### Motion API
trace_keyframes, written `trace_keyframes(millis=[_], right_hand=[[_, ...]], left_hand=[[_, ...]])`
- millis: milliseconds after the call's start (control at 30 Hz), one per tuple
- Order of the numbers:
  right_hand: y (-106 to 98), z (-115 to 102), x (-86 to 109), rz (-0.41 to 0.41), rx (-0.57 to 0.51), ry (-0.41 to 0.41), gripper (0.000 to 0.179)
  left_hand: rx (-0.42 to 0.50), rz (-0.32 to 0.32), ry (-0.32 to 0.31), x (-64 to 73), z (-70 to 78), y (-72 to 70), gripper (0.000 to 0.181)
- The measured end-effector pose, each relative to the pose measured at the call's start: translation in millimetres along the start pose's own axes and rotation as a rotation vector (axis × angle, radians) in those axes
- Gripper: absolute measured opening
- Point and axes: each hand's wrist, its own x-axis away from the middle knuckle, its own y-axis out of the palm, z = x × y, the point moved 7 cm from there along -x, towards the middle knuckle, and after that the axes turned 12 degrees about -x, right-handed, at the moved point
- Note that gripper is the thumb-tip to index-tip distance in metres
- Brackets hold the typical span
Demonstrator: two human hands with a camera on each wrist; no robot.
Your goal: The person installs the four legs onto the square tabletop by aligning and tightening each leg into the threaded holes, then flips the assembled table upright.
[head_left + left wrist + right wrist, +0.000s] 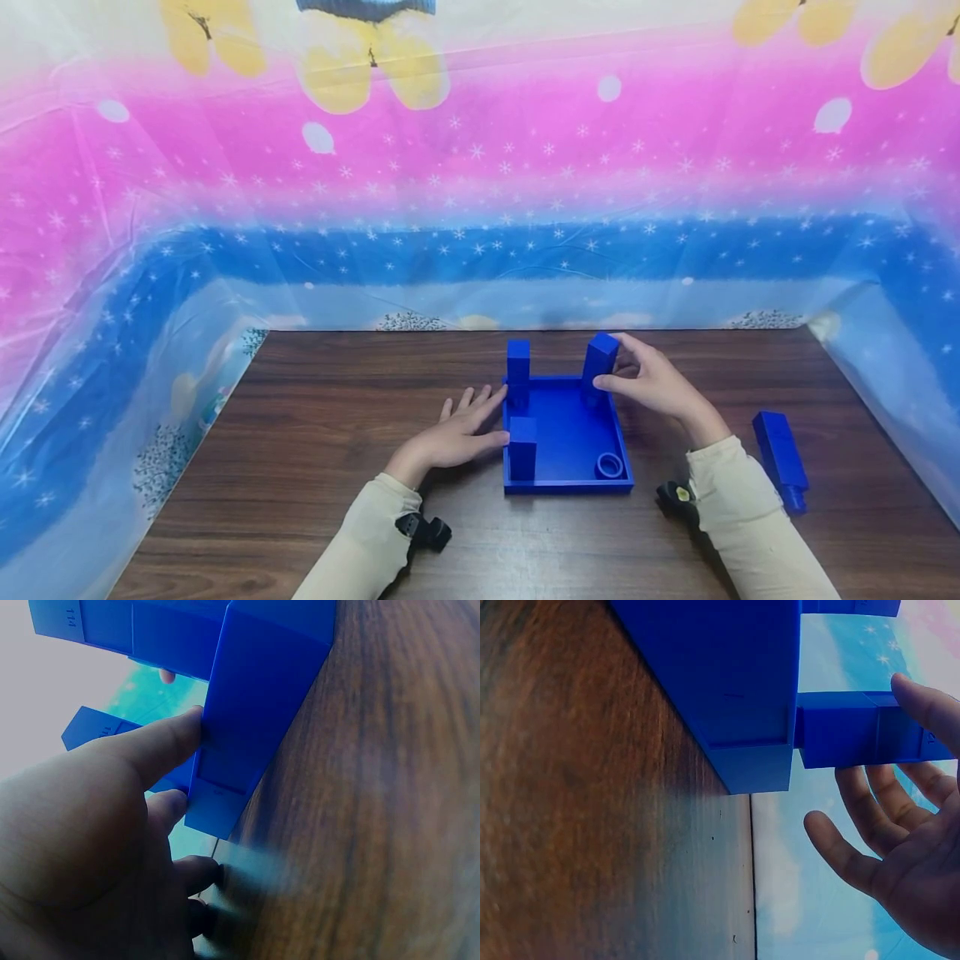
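A shallow blue square tray [566, 437] lies on the table with its raised rim upward. My right hand [660, 385] pinches a square blue post [600, 360] between thumb and fingers at the far right corner; it leans slightly there, its lower end over the corner. In the right wrist view, the thumb is on one side of this post and several fingers on the other. My left hand [453, 435] touches the tray's left rim with thumb and forefinger extended. Two more blue posts stand upright at the left corners, one far [517, 362], one near [522, 454].
A round blue collar [608, 465] rises at the tray's near right corner. Right of my forearm, a loose blue post [782, 454] with a narrower round end lies on the wooden table [315, 433]. A patterned cloth [480, 250] hangs behind the table and along its sides.
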Motion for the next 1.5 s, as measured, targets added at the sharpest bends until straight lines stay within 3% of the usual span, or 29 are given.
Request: trace_keyframes(millis=[333,500,733,1500], right_hand=[[1.7,0.3,1.0,-0.019,-0.031,-0.033,0.065],[4.0,-1.5,1.2,-0.060,-0.097,-0.064,0.066],[3.9,-2.2,-0.3,-0.068,-0.109,-0.107,0.066],[4.6,-4.1,-0.2,-0.086,-0.153,-0.065,0.059]], left_hand=[[0.004,-0.007,-0.005,0.8,-0.7,1.0,0.084],[0.008,-0.007,-0.007,0.2,-2.1,2.0,0.083],[0.005,-0.007,-0.011,0.7,-1.0,1.3,0.082],[0.017,0.003,0.007,1.5,0.0,0.2,0.087]])
